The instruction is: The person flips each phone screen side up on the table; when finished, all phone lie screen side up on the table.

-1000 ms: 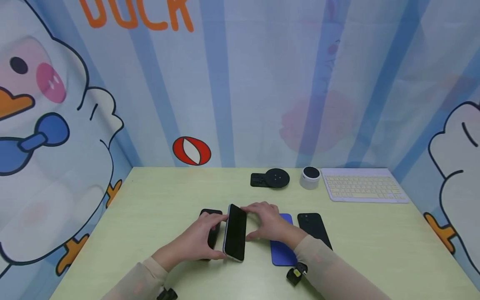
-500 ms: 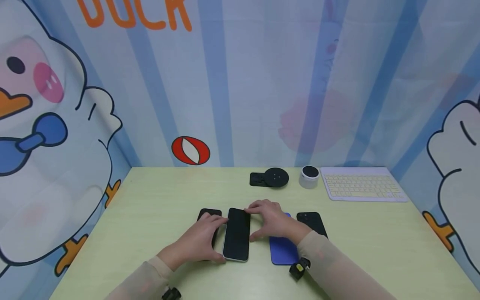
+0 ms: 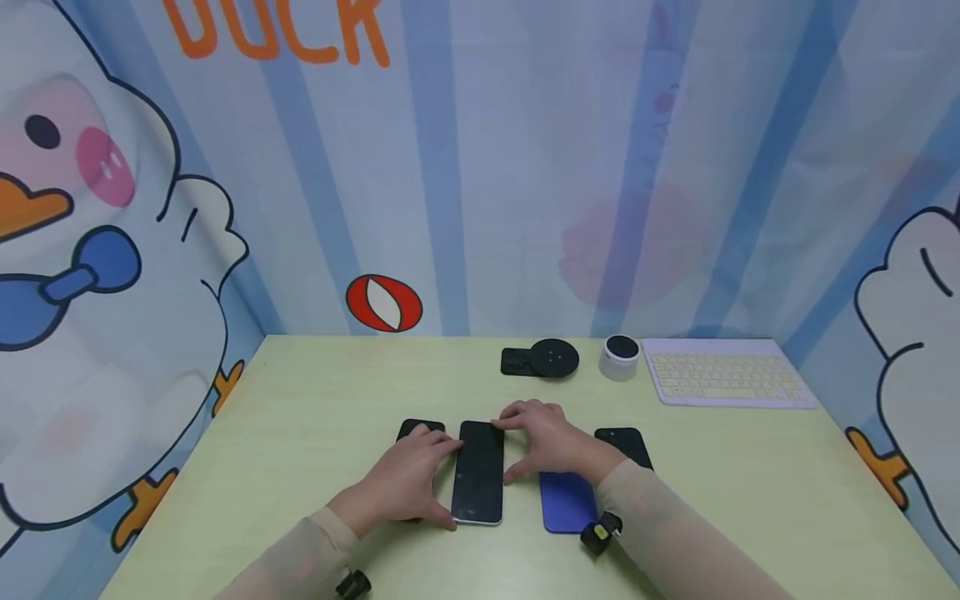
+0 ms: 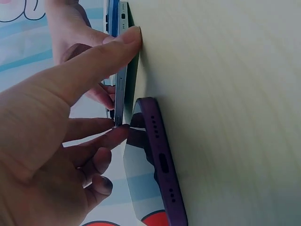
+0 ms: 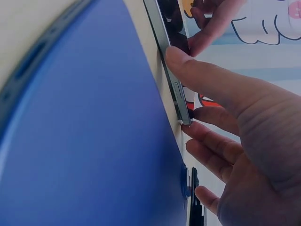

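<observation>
Between the two hands in the head view is a phone with a dark screen facing up and a silver edge point(image 3: 478, 475). The left hand point(image 3: 405, 482) holds it by its left side, thumb near the lower corner and fingers farther up. From the right, the right hand point(image 3: 553, 443) grips it at the top corner, with the thumb on the long edge. Under the left hand lies another phone, purple-edged point(image 4: 162, 160) in the left wrist view, largely covered in the head view. A blue phone point(image 3: 566, 504) lies partly beneath the right wrist.
Right of the blue phone is a black phone point(image 3: 626, 446), partly behind the forearm. Along the back stand a black folding stand with a round pad point(image 3: 553, 358), a small white cylinder with a dark top point(image 3: 619, 358) and a white keyboard point(image 3: 727, 372). A printed curtain point(image 3: 510, 167) hangs behind.
The middle phone was tilted a second ago, with its left edge raised; now it is nearly flat, screen up. Both hands have shifted slightly to the right with it.
</observation>
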`<state>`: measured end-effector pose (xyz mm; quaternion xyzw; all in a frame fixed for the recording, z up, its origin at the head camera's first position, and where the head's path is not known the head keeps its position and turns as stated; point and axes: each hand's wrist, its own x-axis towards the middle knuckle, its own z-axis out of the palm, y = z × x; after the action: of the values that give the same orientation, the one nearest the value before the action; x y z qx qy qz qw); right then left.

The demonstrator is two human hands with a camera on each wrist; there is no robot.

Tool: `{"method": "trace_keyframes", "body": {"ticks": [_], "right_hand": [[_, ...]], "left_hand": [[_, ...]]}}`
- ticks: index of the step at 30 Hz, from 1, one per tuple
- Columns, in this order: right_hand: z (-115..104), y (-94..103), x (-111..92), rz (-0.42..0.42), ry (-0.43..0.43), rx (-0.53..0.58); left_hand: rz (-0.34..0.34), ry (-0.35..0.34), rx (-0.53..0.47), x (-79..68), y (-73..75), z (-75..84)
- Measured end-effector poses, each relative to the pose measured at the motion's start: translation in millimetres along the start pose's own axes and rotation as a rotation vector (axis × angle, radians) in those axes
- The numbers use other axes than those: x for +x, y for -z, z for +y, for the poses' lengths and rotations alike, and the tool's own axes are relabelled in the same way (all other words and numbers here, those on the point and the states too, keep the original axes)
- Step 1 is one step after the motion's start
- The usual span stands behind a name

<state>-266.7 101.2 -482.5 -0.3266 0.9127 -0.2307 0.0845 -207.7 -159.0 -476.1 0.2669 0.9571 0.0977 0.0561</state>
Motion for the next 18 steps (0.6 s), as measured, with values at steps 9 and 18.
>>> {"method": "trace_keyframes", "body": {"ticks": [9, 18], "right_hand": [[0.7, -0.2, -1.5, -0.010, 0.006, 0.011], [0.0, 1.0, -4.3, 0.000, -0.003, -0.011]], "left_hand": [[0.020, -0.005, -0.005, 1.0, -3.8, -3.4], [-0.004, -0.004, -0.012, 0.2, 0.0, -1.0]]}}
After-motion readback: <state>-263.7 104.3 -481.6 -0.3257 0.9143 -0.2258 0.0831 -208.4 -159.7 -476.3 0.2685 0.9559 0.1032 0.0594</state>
